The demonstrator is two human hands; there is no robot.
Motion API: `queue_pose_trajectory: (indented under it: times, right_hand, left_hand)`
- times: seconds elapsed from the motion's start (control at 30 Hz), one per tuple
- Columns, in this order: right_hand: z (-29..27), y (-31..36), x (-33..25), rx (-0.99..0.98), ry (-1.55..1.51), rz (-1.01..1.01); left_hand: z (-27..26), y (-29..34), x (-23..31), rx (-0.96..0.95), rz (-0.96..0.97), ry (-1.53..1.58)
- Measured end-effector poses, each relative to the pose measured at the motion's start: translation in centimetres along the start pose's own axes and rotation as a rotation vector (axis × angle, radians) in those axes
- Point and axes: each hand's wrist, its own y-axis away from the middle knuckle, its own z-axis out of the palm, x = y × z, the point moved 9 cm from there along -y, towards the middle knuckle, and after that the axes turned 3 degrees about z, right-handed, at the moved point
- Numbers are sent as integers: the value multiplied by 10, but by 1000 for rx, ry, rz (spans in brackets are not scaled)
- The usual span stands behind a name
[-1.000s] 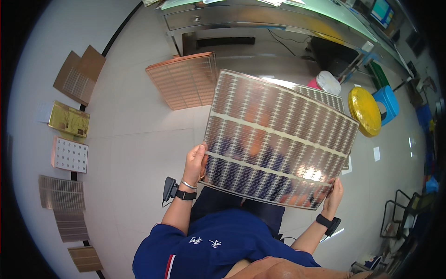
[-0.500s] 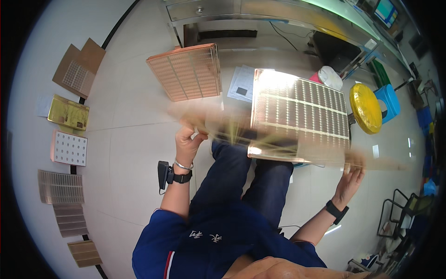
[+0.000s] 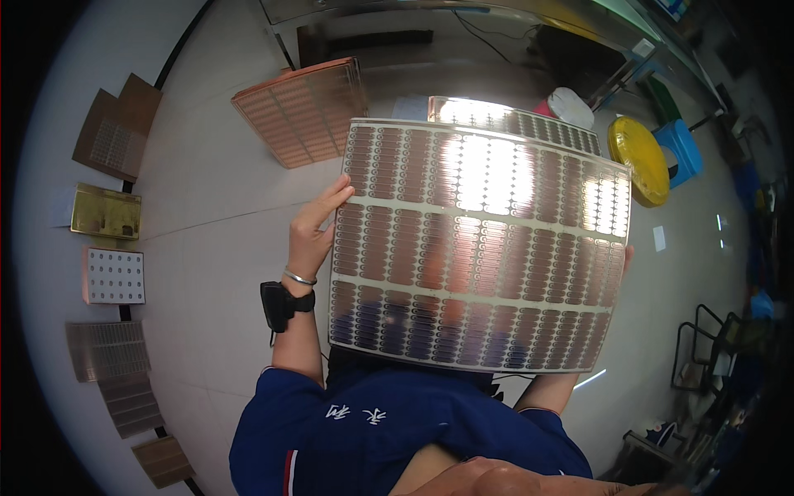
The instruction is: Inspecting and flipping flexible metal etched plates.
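A large, shiny, copper-coloured circuit board panel [image 3: 397, 240] with rows of small repeated patterns spreads over my lap, slightly bowed and catching bright light. My left hand [image 3: 318, 227] grips its left edge, fingers at the rim and the thumb side partly hidden. Only a sliver of my right hand [image 3: 629, 256] shows at the right edge; the panel hides the rest of it. Just beyond lies another pile of similar panels [image 3: 538, 126], partly covered by the held one. To the left, a stack of copper panels [image 3: 298, 112] stands tilted on the floor.
A metal bench [image 3: 364, 10] runs along the far side. At the right are a yellow-covered round stool [image 3: 637, 161], a blue container [image 3: 680, 157] and a black-framed chair [image 3: 703, 347]. Several sample panels [image 3: 114, 275] lean along the left wall.
The held panel was a blurred, nearly edge-on sheet over the pile; now its patterned face is turned up and nearer me. The view has shifted slightly.
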Motion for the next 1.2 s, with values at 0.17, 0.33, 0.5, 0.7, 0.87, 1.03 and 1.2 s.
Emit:
queue_pose_trajectory:
  times: [0.17, 0.33, 0.5, 0.7, 0.87, 1.03, 1.2]
  right_hand:
    - [31, 35, 5, 162, -45, 327]
    - [-6, 30, 14, -89, 175, 468]
    - [-7, 30, 27, -155, 159, 450]
    - [5, 33, 30, -104, 35, 231]
    - [11, 42, 52, -100, -80, 194]
    - [22, 67, 72, -126, 6, 265]
    - [-57, 72, 104, -29, -161, 456]
  left_hand:
    - [6, 0, -20, -49, -167, 218]
    - [11, 4, -40, -118, -315, 353]
    - [31, 13, -39, -140, -540, 709]
    - [92, 66, -50, 74, -799, 1696]
    - [146, 79, 7, -103, -811, 1704]
    - [145, 78, -9, 31, -780, 1494]
    - [138, 78, -33, -73, -774, 1386]
